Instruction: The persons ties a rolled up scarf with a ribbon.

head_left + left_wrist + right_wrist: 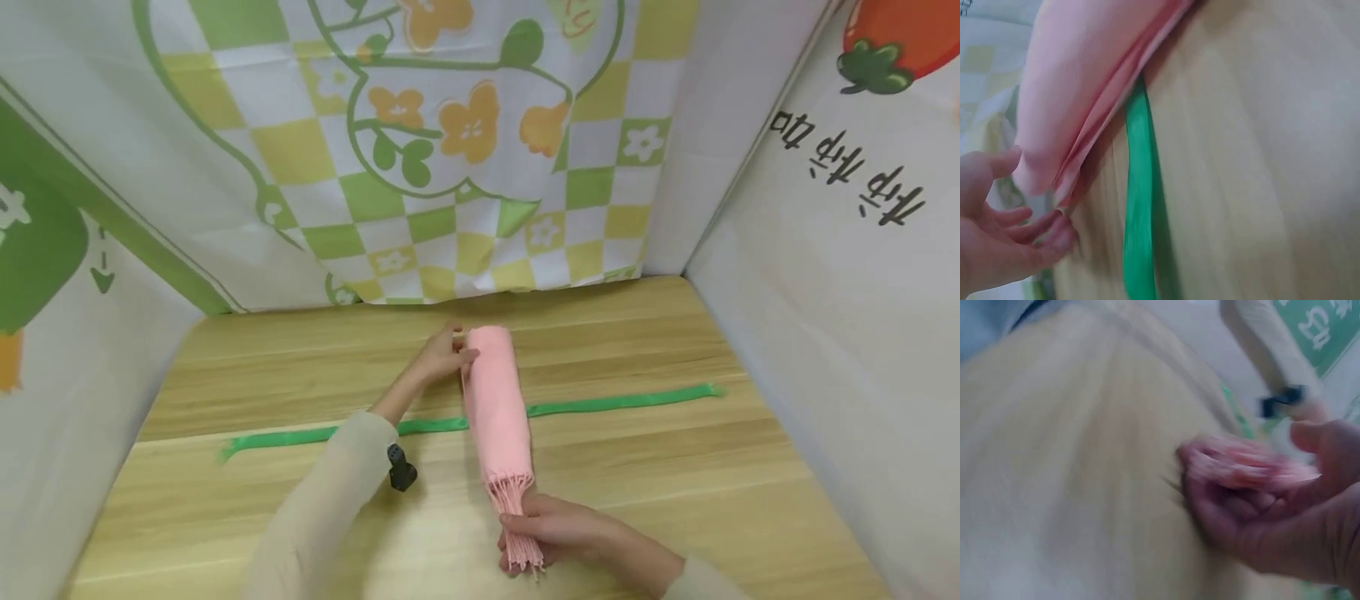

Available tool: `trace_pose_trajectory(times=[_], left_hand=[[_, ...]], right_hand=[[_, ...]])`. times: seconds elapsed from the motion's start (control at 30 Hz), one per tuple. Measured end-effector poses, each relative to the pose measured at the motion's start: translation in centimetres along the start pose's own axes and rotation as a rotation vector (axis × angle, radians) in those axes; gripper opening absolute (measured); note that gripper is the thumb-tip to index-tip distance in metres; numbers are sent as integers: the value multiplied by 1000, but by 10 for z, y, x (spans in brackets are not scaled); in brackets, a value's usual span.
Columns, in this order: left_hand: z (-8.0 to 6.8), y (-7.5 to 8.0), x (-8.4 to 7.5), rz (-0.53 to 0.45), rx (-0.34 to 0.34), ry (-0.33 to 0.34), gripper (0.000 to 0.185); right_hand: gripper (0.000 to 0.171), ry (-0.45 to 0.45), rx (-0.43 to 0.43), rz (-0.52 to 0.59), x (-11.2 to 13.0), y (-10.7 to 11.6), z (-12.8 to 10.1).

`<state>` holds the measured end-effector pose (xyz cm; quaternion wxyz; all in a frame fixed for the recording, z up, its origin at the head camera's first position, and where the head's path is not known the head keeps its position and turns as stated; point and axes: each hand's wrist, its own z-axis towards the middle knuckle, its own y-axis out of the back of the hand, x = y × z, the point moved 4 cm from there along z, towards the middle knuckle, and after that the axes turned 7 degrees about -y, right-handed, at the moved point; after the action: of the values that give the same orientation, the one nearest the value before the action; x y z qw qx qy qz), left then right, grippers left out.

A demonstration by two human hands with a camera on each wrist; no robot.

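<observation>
A pink scarf point(498, 408), folded into a long narrow bundle, lies lengthwise on the wooden table, its fringe point(517, 500) toward me. It crosses over a green ribbon point(622, 403), hiding the ribbon's middle part. At the far end my left hand point(442, 354) touches the scarf's left side. In the left wrist view the thumb and fingers of that hand point(1010, 231) are spread apart, fingertips at the folded edge. My right hand point(562, 529) holds the near fringe, thumb on top and fingers curled underneath. The right wrist view, blurred, shows the strands point(1241, 465) lying across those curled fingers.
A black device point(401, 468) is worn at the left wrist, above the table. Behind the table hangs a checkered cloth point(465, 242) with flower prints. Printed white panels point(840, 275) stand along both sides. Bare wood point(637, 467) shows right of the scarf.
</observation>
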<state>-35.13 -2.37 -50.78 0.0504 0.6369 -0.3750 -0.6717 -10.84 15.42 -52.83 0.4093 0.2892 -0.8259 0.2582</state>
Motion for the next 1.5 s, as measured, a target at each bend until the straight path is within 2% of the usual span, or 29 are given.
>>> trace_pose_trajectory(times=[0.1,0.13,0.2,0.27,0.33,0.5,0.63,0.73,0.87,0.97,1.1,1.23,1.37,1.5], left_hand=[[-22,12,-4,65,52,-65,60],[-30,17,-5,96,60,-89,56],[-46,24,-5,133,77,-123,49],[-60,29,-5,158,86,-143,43],[-71,28,-4,205,93,-172,40],[-90,7,-3,344,131,-208,45],[-98,-14,-3,484,158,-198,42],[-100,-23,-3,580,134,-189,27],[-99,-29,-1,698,82,-195,13],[-99,-31,4,750,70,-184,11],[-102,-31,9,765,59,-176,15],[-105,-29,9,771,16,-180,17],[-107,-26,7,810,-70,-142,13],[-109,-21,4,850,-157,-102,6]], right_hand=[[37,50,-199,-315,15,22,-28],[36,62,-249,-384,19,30,-35],[37,78,-288,-388,23,47,-45],[43,79,-303,-295,24,62,-47],[50,69,-316,-143,21,75,-42],[57,63,-359,316,11,92,-25],[47,118,-398,672,10,91,-11],[31,175,-444,844,13,88,-2],[13,237,-520,954,20,85,11],[14,262,-564,1008,24,84,20],[15,254,-585,1055,27,83,33],[16,232,-596,1052,29,84,45],[14,270,-621,995,34,91,54],[9,327,-759,892,38,101,52]])
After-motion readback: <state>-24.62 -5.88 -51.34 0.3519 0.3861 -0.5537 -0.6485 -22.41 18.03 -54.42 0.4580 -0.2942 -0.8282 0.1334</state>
